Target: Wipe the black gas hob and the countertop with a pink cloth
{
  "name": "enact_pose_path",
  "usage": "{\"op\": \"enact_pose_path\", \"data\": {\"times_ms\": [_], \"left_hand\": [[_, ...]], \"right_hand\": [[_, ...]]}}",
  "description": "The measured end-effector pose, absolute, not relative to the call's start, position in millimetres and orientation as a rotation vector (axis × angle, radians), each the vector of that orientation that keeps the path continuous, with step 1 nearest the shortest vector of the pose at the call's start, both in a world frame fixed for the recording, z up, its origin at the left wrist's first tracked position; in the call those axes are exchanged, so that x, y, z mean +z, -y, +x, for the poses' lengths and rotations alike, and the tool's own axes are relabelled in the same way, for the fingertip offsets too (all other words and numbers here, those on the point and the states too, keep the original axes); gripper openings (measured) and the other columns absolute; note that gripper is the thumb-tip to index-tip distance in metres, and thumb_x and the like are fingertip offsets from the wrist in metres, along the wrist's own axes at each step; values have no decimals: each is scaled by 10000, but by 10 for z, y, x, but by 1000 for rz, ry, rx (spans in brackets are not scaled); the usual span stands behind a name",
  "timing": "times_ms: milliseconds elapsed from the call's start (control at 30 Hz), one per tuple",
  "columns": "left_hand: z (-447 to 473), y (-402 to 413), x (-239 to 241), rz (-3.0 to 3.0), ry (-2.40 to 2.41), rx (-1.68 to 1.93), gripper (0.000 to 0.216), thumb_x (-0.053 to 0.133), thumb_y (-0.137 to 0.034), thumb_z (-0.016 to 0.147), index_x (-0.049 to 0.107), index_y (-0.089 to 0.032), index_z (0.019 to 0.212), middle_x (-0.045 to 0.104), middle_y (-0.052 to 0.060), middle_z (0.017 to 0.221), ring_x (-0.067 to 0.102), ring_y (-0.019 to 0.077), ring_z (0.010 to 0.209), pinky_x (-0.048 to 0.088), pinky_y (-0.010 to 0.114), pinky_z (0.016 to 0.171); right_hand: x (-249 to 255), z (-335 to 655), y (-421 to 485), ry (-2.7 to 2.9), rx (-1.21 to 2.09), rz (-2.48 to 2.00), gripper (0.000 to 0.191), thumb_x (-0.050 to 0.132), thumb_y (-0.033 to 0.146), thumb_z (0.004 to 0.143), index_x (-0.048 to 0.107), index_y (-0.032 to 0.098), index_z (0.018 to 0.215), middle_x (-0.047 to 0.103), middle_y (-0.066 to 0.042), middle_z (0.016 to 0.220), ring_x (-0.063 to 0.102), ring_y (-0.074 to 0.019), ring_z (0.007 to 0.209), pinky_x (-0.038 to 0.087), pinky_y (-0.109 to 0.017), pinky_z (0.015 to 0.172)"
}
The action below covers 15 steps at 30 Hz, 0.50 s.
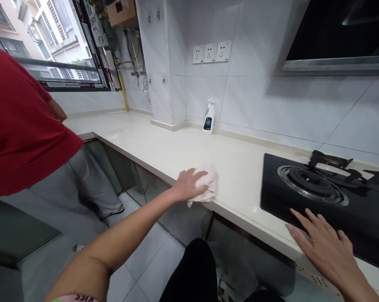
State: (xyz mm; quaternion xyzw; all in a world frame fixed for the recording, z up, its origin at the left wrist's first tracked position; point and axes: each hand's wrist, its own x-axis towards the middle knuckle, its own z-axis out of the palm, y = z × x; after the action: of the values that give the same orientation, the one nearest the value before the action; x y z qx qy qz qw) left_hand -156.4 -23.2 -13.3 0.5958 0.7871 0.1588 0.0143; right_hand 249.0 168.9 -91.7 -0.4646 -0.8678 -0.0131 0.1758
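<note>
My left hand [188,185] presses a pale pink cloth [208,183] onto the cream countertop [164,151], close to its front edge. The fingers wrap over the cloth, and one corner of it hangs at the edge. My right hand [326,242] rests with fingers spread on the front of the black gas hob [273,180] and the counter rim, holding nothing. Behind the fingers lies a round burner [312,184]. A white spray bottle [208,119] with a dark label stands upright against the tiled wall, beyond the cloth.
A person in a red shirt [22,126] stands at the left by the window. Black pan supports [330,161] lie at the back of the hob. Wall sockets [210,53] sit above the bottle; a dark range hood [340,37] hangs at upper right. Cabinets [176,214] run below the counter.
</note>
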Motion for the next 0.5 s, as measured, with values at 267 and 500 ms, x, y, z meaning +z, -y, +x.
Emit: {"op": "enact_pose_path", "data": {"times_ms": [267,500], "left_hand": [[-2645,663,-387,1284,-3108,829,591,573,-474,919,582,-265,1472,648,131,1350,551,348,1331,383,525,1164],[-2185,290,-857,816,-3074,1842,564,637,-270,842,572,-220,1400,439,163,1494,428,347,1460,378,500,1224]], "right_hand": [[-937,2485,-1712,2429,12,-1302,821,237,782,941,552,302,1529,443,-116,1643,285,-389,1575,222,-737,1230],[-1057,2491,-1772,2392,58,-1337,722,293,698,923,572,356,1494,447,-100,1641,308,-386,1565,284,-728,1213]]}}
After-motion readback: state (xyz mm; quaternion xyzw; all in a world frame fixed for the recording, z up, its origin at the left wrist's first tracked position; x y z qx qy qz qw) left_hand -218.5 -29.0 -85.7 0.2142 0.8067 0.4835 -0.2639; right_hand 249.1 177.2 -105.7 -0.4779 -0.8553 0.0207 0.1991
